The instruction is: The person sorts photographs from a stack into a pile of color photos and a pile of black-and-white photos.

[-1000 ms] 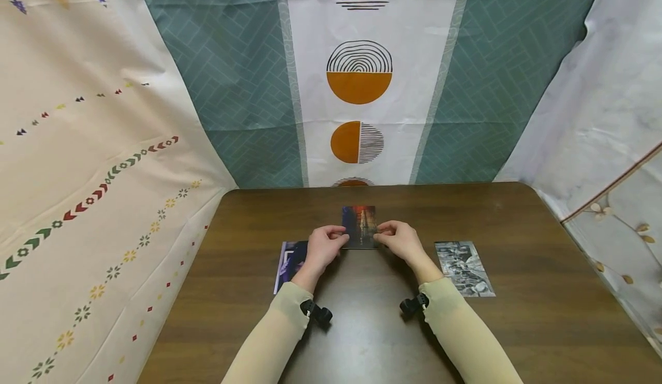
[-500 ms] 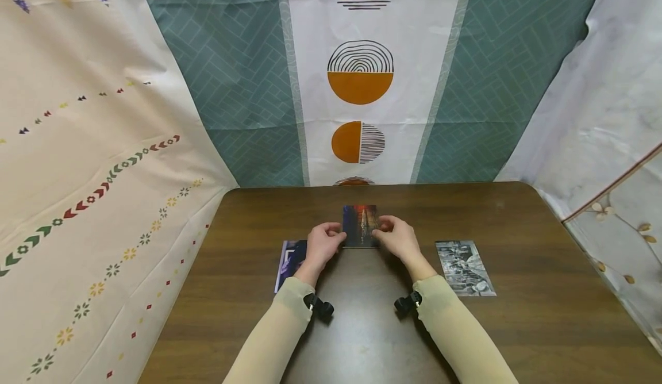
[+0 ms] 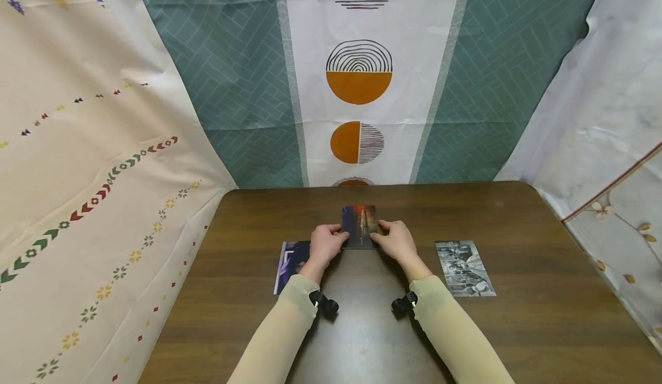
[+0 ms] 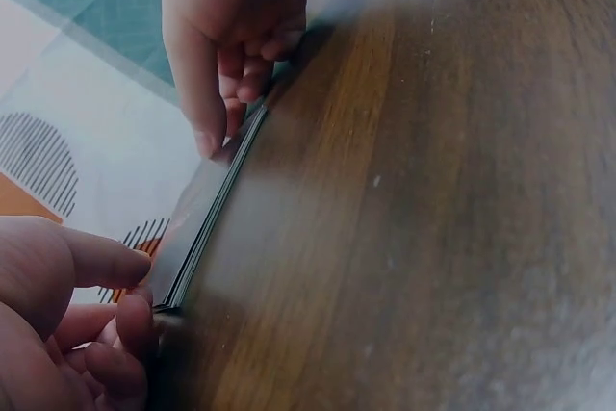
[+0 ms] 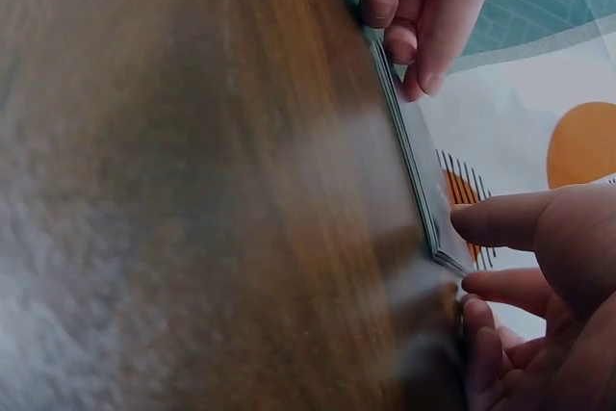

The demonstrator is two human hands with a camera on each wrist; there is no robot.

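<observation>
Here, the left hand (image 3: 324, 244) and the right hand (image 3: 396, 240) are pinching a thin stack of photo cards (image 3: 359, 226) between them, fingers curled onto its two long side edges. The stack is lying flat on the wooden table (image 3: 517, 326), its long axis running straight away from the person. A purple card (image 3: 291, 264) is lying just outside the left hand, partly hidden by it, and a black-and-white card (image 3: 464, 268) is lying near the right forearm.

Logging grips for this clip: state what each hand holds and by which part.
Both hold the stack of photo cards lying on the table: left hand pinches its left edge, right hand its right edge.
</observation>
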